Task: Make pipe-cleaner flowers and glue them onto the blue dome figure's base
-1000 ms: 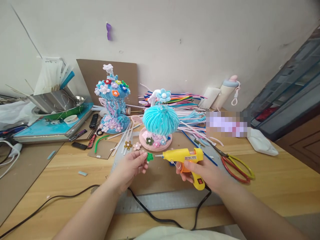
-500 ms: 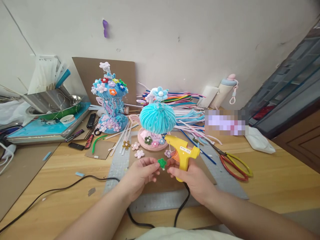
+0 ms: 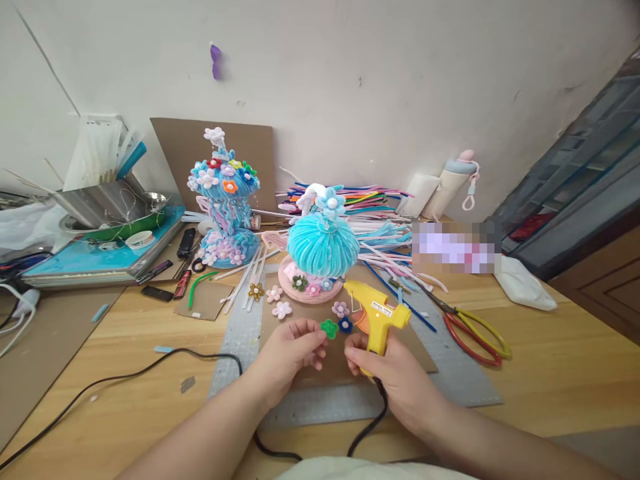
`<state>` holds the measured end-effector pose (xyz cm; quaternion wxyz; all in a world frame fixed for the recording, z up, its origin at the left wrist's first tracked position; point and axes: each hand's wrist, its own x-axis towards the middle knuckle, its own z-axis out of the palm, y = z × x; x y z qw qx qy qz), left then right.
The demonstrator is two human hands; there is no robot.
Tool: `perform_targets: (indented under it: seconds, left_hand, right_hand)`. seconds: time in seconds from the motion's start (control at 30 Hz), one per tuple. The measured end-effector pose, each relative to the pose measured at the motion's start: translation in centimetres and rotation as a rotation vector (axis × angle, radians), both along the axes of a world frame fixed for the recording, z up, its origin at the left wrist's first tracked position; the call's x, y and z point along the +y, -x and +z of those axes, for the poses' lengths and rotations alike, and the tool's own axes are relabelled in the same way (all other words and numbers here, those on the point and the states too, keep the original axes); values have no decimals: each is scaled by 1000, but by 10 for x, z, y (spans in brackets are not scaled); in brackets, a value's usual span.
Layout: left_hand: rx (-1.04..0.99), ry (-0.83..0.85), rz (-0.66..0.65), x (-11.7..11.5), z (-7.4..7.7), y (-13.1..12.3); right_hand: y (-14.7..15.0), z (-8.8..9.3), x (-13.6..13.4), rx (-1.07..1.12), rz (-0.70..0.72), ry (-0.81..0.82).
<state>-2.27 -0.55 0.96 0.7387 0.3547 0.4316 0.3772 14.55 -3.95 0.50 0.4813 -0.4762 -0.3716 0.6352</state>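
Observation:
Between thumb and fingers, my left hand [image 3: 297,350] pinches a small green pipe-cleaner flower [image 3: 329,329]. My right hand [image 3: 383,360] is wrapped round the handle of a yellow hot glue gun [image 3: 383,310], its nozzle pointing up and left. Beside the green flower lies a dark blue flower [image 3: 345,324], with a lilac flower [image 3: 341,308] just behind it. Beyond both hands stands a fuzzy turquoise dome [image 3: 323,247] over a round pink base [image 3: 285,287] that bears several small flowers. Pink flowers [image 3: 282,310] and a gold flower [image 3: 256,291] lie to the left.
A finished-looking blue flowered pipe-cleaner piece [image 3: 225,193] stands at back left. Scissors [image 3: 475,333] lie on the right, loose pipe cleaners [image 3: 385,237] behind. Under my hands is cardboard [image 3: 310,373] on a grey cutting mat [image 3: 300,413]. A black cord [image 3: 145,363] crosses the table.
My hands have moved apart: the right, with the glue gun, shifted right and slightly down, uncovering the dark blue flower. The green flower now turns its face up. The camera view has shifted slightly.

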Motion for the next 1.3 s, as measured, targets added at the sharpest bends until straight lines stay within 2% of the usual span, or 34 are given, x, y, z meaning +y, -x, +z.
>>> perform_targets:
  seconds: [0.17, 0.33, 0.47, 0.53, 0.67, 0.73, 0.8, 0.9, 1.0, 1.1, 1.3]
  left_hand:
    - [12, 18, 41, 4, 7, 9]
    - [37, -16, 36, 5, 7, 15]
    - [88, -68, 44, 6, 7, 18]
    - [134, -119, 50, 6, 8, 20]
    - [242, -214, 66, 7, 14, 22]
    - [291, -235, 92, 7, 16, 23]
    - [330, -248, 114, 7, 18, 23]
    - [354, -258, 123, 5, 19, 23]
    - [341, -260, 124, 3, 19, 22]
    - [334, -261, 125, 3, 19, 22]
    - [312, -254, 118, 5, 19, 20]
  right_hand:
    - [-15, -7, -16, 114, -62, 209]
    - [-31, -8, -11, 175, -292, 143]
    - [-45, -3, -2, 68, -387, 12]
    - [-51, 1, -1, 33, -290, -44]
    - [-52, 16, -3, -101, 119, -92]
    - [-48, 22, -2, -198, 220, -120]
    - [-41, 26, -1, -237, 219, -130]
    - [-32, 23, 2, -276, 120, -143]
    - [-28, 18, 2, -409, 56, -97]
    - [-28, 15, 1, -490, 74, -63]
    - [-27, 15, -1, -501, 78, -130]
